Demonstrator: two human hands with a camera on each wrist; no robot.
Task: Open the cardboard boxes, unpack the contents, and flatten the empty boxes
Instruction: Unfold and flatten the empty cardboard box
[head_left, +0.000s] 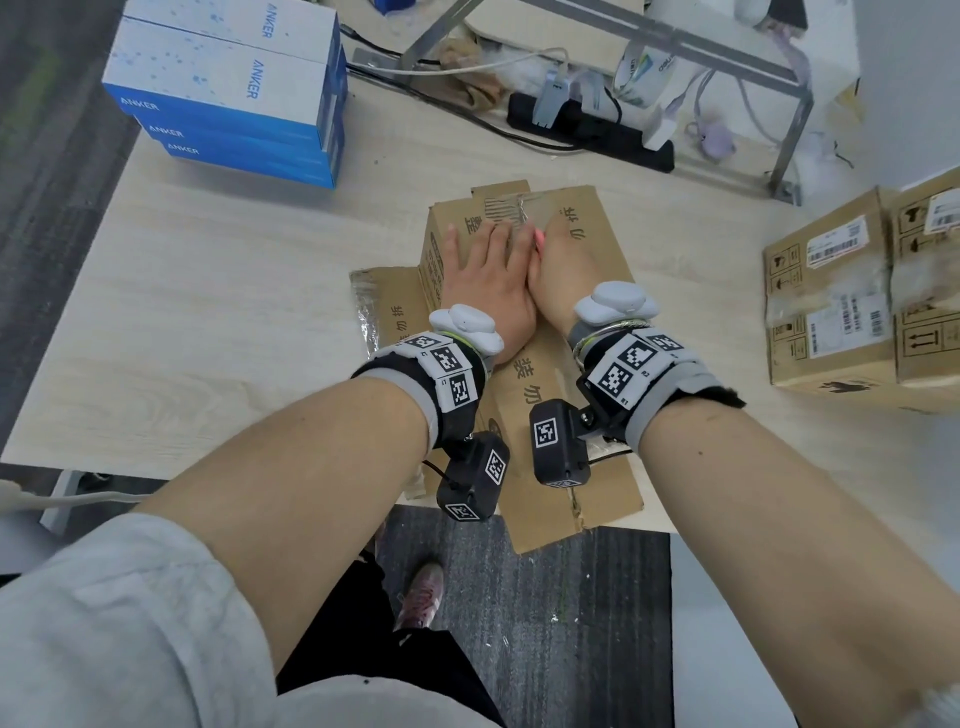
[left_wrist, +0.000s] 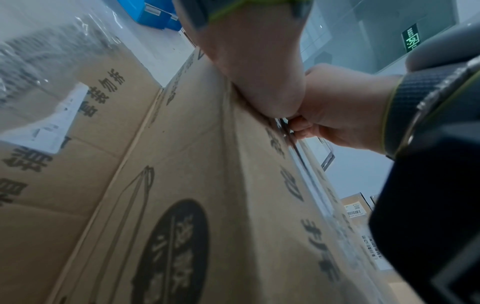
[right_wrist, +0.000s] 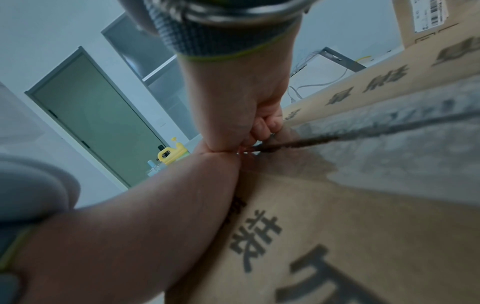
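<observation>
from the head view the left hand (head_left: 485, 280) lies flat, fingers straight, on the flattened brown printed cardboard box (head_left: 587, 270) at the pale wooden table's (head_left: 234, 291) near edge. only the wrist views show the right hand (right_wrist: 241, 115) with fingers curled, pressing beside it. stacked blue-and-white boxes (head_left: 228, 93) sit far left, sealed brown cartons (head_left: 852, 291) right.

Right hand (right_wrist: 233, 98), fingers curled, on printed cardboard box (right_wrist: 350, 236) against left hand (right_wrist: 145, 222).

I stood in an office.
Grey carpet tiles (head_left: 545, 597), a pale desk (head_left: 234, 291), a far power strip (head_left: 587, 130) with cables, and a green exit sign (left_wrist: 411, 38) showed it.
</observation>
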